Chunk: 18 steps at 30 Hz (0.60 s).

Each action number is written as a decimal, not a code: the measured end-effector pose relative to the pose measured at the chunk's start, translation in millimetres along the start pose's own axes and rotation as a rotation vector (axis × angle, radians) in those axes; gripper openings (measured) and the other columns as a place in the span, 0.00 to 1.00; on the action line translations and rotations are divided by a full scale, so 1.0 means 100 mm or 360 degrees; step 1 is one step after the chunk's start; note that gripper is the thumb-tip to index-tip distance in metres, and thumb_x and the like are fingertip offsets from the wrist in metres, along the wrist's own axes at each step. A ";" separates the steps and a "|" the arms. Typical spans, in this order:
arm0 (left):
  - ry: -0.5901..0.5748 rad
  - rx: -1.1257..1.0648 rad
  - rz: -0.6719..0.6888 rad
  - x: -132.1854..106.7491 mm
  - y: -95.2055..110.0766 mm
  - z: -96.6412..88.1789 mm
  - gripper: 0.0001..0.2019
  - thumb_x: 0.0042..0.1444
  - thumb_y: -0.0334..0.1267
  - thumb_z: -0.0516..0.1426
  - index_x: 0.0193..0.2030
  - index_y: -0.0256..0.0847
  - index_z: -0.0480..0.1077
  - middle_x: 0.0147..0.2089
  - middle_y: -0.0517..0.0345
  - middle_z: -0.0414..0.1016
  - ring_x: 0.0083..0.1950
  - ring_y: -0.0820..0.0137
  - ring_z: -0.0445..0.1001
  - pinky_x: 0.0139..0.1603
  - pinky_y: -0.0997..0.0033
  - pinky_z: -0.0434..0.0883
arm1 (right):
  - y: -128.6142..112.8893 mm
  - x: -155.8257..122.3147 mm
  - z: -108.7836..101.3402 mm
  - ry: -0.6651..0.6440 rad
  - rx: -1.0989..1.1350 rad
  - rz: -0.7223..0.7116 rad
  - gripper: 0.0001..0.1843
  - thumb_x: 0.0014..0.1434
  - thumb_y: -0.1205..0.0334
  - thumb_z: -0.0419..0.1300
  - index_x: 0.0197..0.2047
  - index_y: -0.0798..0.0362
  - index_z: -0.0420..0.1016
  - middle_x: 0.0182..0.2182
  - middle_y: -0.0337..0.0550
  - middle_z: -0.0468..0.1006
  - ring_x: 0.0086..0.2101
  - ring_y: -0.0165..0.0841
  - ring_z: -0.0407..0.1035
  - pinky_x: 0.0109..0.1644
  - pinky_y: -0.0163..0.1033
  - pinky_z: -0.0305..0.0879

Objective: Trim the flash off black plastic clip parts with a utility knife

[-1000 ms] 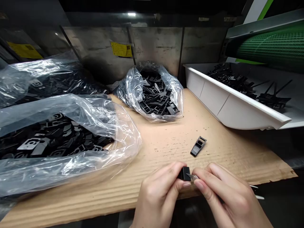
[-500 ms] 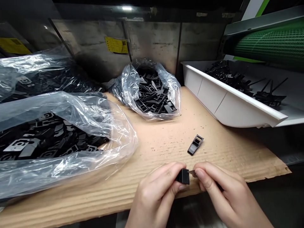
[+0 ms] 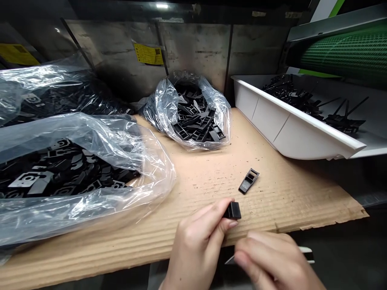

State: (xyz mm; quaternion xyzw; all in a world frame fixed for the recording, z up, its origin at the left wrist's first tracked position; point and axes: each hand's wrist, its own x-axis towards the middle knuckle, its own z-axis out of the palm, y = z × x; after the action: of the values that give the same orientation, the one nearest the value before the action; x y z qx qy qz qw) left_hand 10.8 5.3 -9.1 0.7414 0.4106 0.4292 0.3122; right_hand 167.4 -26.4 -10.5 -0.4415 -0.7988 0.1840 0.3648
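Note:
My left hand (image 3: 196,245) pinches a small black plastic part (image 3: 234,210) between thumb and fingers, just above the cardboard sheet (image 3: 211,181). My right hand (image 3: 272,262) is lower and nearer me, blurred, closed around a thin blade-like tool (image 3: 231,259) whose white handle end (image 3: 306,250) sticks out to the right. The tool is apart from the black part. A second black plastic piece (image 3: 248,181) lies loose on the cardboard just beyond my left hand.
A clear bag of black parts (image 3: 193,114) stands at the back middle. A larger bag of flat black pieces (image 3: 69,173) fills the left, another bag (image 3: 54,96) behind it. A white tray (image 3: 281,121) with black parts sits right, under a green conveyor (image 3: 344,52).
My right hand has pulled the blade tool away from the black part, down and towards me. My left hand still holds the part, a little higher.

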 end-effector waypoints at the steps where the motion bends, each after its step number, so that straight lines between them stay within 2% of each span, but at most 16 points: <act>1: -0.0005 -0.0002 -0.0012 0.01 0.01 -0.01 0.14 0.56 0.26 0.54 0.49 0.42 0.71 0.43 0.57 0.79 0.42 0.69 0.77 0.41 0.79 0.73 | 0.00 -0.01 -0.02 0.0040 0.0066 0.0038 0.13 0.61 0.70 0.49 0.25 0.52 0.63 0.18 0.33 0.66 0.19 0.24 0.64 0.24 0.28 0.59; 4: 0.0022 0.0025 -0.0058 0.02 0.04 -0.05 0.11 0.55 0.30 0.56 0.44 0.43 0.74 0.42 0.54 0.77 0.44 0.65 0.74 0.44 0.72 0.72 | 0.01 -0.05 -0.11 0.0122 0.0188 0.0206 0.13 0.62 0.67 0.48 0.27 0.50 0.65 0.19 0.33 0.67 0.20 0.25 0.65 0.23 0.28 0.60; 6: 0.0018 -0.0034 -0.0149 0.01 0.05 -0.07 0.10 0.54 0.32 0.57 0.42 0.46 0.75 0.38 0.56 0.75 0.38 0.66 0.74 0.39 0.72 0.72 | 0.03 -0.07 -0.16 0.0136 0.0202 0.0309 0.15 0.63 0.64 0.48 0.25 0.50 0.65 0.18 0.34 0.67 0.19 0.25 0.65 0.22 0.28 0.60; 9: -0.0073 -0.0446 -0.0426 -0.02 0.05 -0.10 0.11 0.56 0.39 0.57 0.46 0.50 0.73 0.29 0.61 0.73 0.27 0.72 0.72 0.29 0.77 0.71 | 0.05 -0.10 -0.18 0.0182 0.0181 0.0382 0.17 0.64 0.63 0.47 0.24 0.51 0.66 0.17 0.34 0.67 0.17 0.25 0.63 0.20 0.28 0.59; 11: -0.0074 -0.0809 -0.0543 -0.03 0.06 -0.09 0.14 0.53 0.49 0.58 0.45 0.49 0.71 0.30 0.60 0.74 0.30 0.71 0.73 0.32 0.76 0.71 | 0.06 -0.11 -0.18 0.0232 0.0114 0.0351 0.15 0.63 0.64 0.48 0.25 0.51 0.67 0.18 0.34 0.68 0.17 0.25 0.64 0.21 0.28 0.61; 13: 0.0008 -0.1046 -0.0571 -0.03 0.07 -0.06 0.16 0.51 0.55 0.57 0.38 0.45 0.71 0.33 0.59 0.75 0.32 0.72 0.72 0.35 0.77 0.70 | 0.08 -0.11 -0.17 0.0282 0.0000 0.0257 0.11 0.62 0.66 0.50 0.29 0.50 0.68 0.20 0.35 0.69 0.20 0.27 0.67 0.24 0.28 0.64; 15: 0.0101 -0.1127 -0.0606 -0.02 0.09 -0.03 0.12 0.53 0.51 0.57 0.35 0.45 0.69 0.33 0.62 0.74 0.29 0.76 0.70 0.32 0.81 0.69 | 0.10 -0.09 -0.16 0.0323 -0.0146 0.0126 0.07 0.60 0.69 0.52 0.35 0.51 0.69 0.24 0.37 0.72 0.25 0.28 0.71 0.29 0.29 0.66; 17: 0.0154 -0.1122 -0.0683 -0.02 0.10 -0.02 0.07 0.56 0.43 0.57 0.42 0.50 0.68 0.34 0.64 0.74 0.26 0.79 0.68 0.30 0.83 0.68 | 0.11 -0.07 -0.14 0.0361 -0.0272 -0.0005 0.07 0.59 0.71 0.54 0.40 0.52 0.68 0.28 0.40 0.74 0.28 0.30 0.72 0.33 0.30 0.68; 18: 0.0142 -0.1094 -0.0703 -0.01 0.10 -0.02 0.09 0.56 0.39 0.58 0.45 0.51 0.68 0.35 0.64 0.74 0.27 0.78 0.69 0.30 0.83 0.69 | 0.11 -0.05 -0.13 0.0375 -0.0322 -0.0055 0.09 0.58 0.72 0.54 0.41 0.52 0.68 0.30 0.42 0.75 0.29 0.30 0.72 0.34 0.31 0.68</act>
State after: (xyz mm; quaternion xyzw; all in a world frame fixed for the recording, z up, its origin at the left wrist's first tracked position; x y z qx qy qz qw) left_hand 12.3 -0.5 -0.3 0.4687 0.4057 0.4956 0.6084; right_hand 185.5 -25.0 -10.9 -0.4807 -0.7725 0.0430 0.4128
